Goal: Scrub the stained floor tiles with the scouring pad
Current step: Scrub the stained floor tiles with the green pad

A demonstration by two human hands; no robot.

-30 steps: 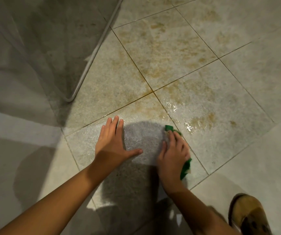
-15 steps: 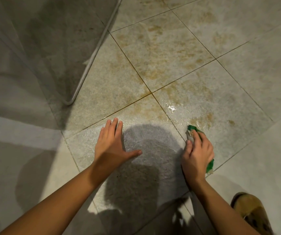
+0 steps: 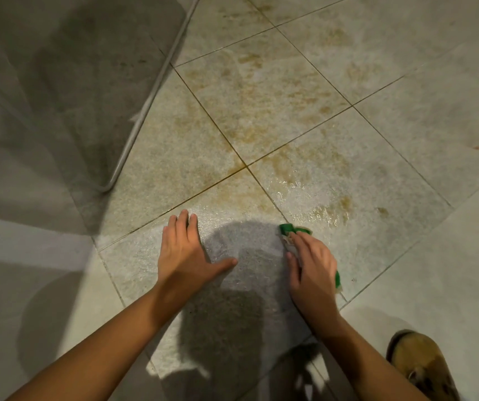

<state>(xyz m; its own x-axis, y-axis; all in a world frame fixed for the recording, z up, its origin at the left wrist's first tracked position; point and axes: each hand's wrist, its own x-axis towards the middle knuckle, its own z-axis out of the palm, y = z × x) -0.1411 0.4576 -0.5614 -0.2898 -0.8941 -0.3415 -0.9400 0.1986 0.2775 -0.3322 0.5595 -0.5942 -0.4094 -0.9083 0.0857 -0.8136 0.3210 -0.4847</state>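
Note:
My right hand [image 3: 312, 267] grips a green scouring pad [image 3: 288, 228] and presses it flat on the floor. Only the pad's green tip ahead of my fingers and a sliver by my palm show. It lies across the grout line at the near corner of a wet, brown-stained tile [image 3: 336, 204]. My left hand [image 3: 184, 250] rests flat on the neighbouring tile [image 3: 145, 256], fingers straight and thumb spread, a hand's width left of the pad. More brown stains cover the tile farther ahead [image 3: 261, 105].
A glass panel with a metal bottom rail [image 3: 145, 111] stands at the left, its corner near the tiles' edge. A tan shoe [image 3: 423, 369] is at the lower right. My shadow falls between my hands. Paler tiles lie to the right.
My right hand swept the pad right onto the wet tile, then back left to the grout line. My left hand stayed planted.

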